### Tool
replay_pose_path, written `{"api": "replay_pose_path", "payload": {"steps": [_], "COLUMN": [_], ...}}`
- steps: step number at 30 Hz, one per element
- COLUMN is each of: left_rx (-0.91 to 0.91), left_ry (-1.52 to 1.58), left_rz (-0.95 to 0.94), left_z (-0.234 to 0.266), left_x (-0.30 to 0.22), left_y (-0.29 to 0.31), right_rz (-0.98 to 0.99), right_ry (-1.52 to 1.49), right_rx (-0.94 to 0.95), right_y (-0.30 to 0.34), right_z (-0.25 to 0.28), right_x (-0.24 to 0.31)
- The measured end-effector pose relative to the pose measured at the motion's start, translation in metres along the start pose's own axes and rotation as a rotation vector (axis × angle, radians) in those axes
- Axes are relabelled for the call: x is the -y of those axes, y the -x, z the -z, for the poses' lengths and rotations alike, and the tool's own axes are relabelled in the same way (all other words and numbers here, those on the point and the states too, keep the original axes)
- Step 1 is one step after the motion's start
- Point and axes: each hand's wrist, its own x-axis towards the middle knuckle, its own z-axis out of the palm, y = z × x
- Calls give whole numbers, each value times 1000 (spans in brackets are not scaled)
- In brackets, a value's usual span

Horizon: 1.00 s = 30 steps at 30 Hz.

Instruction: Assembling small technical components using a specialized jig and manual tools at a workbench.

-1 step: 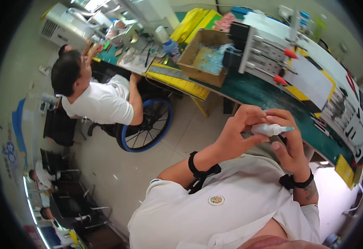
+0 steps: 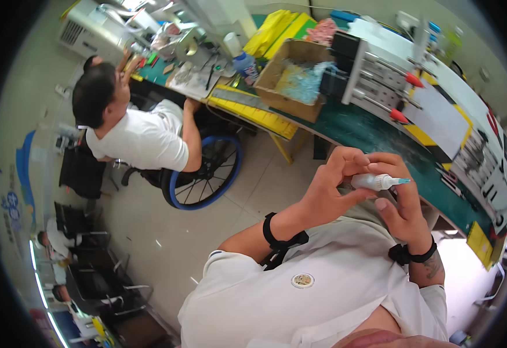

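Hands are meeting in front of the person's chest, both forearms rising from the white shirt (image 2: 323, 290) at the lower edge and bending inward at the wrists. Each wrist is wearing a black strap. The left hand (image 2: 329, 185) is curling over from the left, its fingers arching above the rear end of a small white tube (image 2: 375, 181) and its thumb pressing in from below. The right hand (image 2: 401, 203) is coming up from beneath, its fingers folding over the top of the tube and its thumb lying under the tube's front half. Both grips are closing narrowly on the tube, which is lying roughly level between them, its blue nozzle tip (image 2: 403, 181) sticking out to the right past the right-hand fingers.

Taking the tube as the mark: just beyond and to the right of it the green surface (image 2: 375, 133) is running, carrying a grey rack with red-tipped rods (image 2: 381, 81) and, further left, an open cardboard box (image 2: 294, 75). Well to the left of the tube another person in a white shirt (image 2: 137, 136) is sitting by a blue-rimmed wheel (image 2: 204, 174), leaning toward the same surface.
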Motion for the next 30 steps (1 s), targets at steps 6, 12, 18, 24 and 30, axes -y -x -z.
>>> {"api": "replay_pose_path", "payload": {"steps": [6, 12, 18, 24, 30], "left_rx": [-301, -829, -541, -557, -586], "left_ry": [-674, -1491, -1844, -1830, -1678], "left_rz": [-298, -151, 436, 508, 431], "left_z": [89, 345, 428, 438, 444], "left_x": [-19, 20, 70, 92, 81], "left_y": [8, -53, -131, -147, -140], "right_rz": [-29, -269, -285, -361, -328], "right_ry": [-50, -287, -100, -118, -98], "right_rx": [-4, 76, 140, 47, 56], "right_y": [-33, -25, -30, -25, -28], "right_z": [-34, -43, -44, -46, -46], "right_x": [-27, -37, -42, -39, -38]}}
